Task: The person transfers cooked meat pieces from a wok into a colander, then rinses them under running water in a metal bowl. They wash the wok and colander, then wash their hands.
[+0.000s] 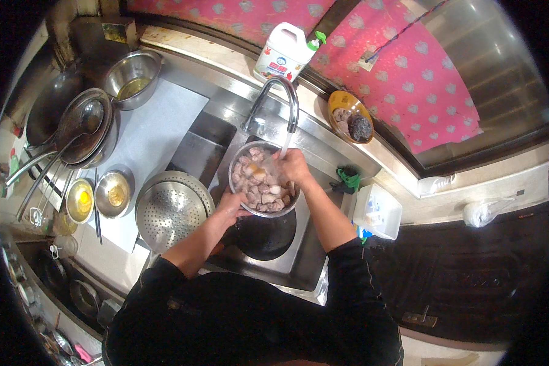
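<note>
Pale chunks of meat point(261, 194) fill a round metal bowl point(233, 170) held over the sink point(302, 238). A curved chrome faucet point(294, 103) stands above it, and a stream of water falls beside my right hand. My left hand point(233, 204) grips the bowl's lower left rim. At the bowl's upper right edge is my right hand point(293, 165), its fingers bent down by the rim; whether they grip it is hidden. Below the bowl, a dark round pan or vessel point(267, 238) sits in the basin. A perforated metal strainer point(171, 212) lies left of my left hand.
Behind the faucet stands a white detergent jug point(281, 57) with a green pump. An orange bowl point(331, 107) with scrubbers sits on the ledge. A white plastic tub point(391, 212) is at the right. On the left counter are steel bowls point(153, 68), a wok ladle point(91, 116) and chopsticks point(97, 206).
</note>
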Motion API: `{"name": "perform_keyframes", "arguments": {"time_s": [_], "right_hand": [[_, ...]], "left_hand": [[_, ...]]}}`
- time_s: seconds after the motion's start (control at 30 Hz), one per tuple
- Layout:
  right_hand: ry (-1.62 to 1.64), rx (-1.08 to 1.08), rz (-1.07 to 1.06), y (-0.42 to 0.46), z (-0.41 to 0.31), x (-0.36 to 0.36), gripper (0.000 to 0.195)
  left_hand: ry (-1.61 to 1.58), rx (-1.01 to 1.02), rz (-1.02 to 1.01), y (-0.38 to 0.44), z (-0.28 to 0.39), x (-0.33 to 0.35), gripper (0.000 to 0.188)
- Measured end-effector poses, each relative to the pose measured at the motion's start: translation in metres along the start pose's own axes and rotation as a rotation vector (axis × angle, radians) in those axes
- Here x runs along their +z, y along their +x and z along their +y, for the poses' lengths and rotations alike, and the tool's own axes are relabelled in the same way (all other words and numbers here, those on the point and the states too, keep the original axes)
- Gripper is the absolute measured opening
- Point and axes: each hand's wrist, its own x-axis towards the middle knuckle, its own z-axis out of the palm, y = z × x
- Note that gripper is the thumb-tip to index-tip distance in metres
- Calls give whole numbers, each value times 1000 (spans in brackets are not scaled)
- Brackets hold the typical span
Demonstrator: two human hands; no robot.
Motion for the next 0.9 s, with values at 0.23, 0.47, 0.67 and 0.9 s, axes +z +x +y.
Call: {"name": "perform_keyframes", "arguments": {"time_s": [0.23,0.47,0.67,0.9], "right_hand": [[84,16,-10,-2,-2,-3,21],[104,-82,-5,20,11,-21,15],[231,107,0,71,13,-22,18],[510,435,-181,113,14,22,43]], "left_hand": [[-24,-15,28,2,2,-1,74],[-30,2,27,-1,-2,-2,77],[-6,10,25,-1,-18,-3,80],[61,-52,38,-24,-31,-1,61]]}}
